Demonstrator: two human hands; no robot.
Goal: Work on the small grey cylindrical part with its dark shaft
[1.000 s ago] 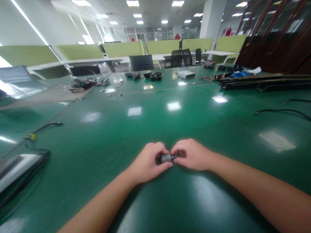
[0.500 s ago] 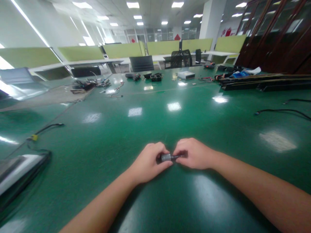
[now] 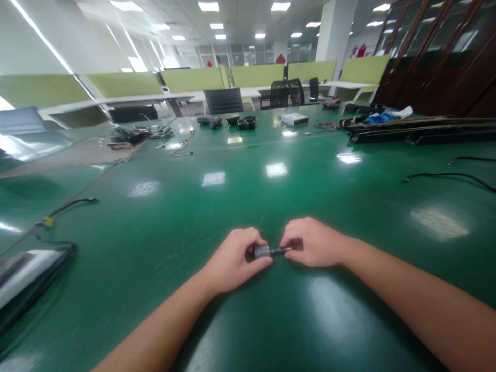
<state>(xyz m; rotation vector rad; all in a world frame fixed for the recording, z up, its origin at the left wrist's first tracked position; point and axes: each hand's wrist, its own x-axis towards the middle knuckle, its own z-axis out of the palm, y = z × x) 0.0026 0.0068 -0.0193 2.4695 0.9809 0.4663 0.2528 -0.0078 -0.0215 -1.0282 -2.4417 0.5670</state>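
Above the near middle of the table, my left hand [image 3: 237,261] is closed around a small grey metal cylinder with a thin dark shaft [image 3: 262,251]. The shaft points right, out of the grip, and the cylinder's left end is hidden in my palm. My right hand [image 3: 310,243] pinches the free tip of that shaft between thumb and fingertips. A short stretch of the shaft shows between the two hands. What the tip looks like under the fingers cannot be made out.
The glossy green table [image 3: 240,206] reflects the ceiling lamps. At left lie a black cable [image 3: 73,206] and a flat white-and-dark device [image 3: 29,274]. Dark cables [image 3: 445,175] and long black bars [image 3: 418,129] are at right. A white box [image 3: 294,119] stands far back.
My right fingers have slid a little to the right, toward the shaft's tip, and more of the shaft shows. My left hand keeps its grip. The view has shifted slightly.
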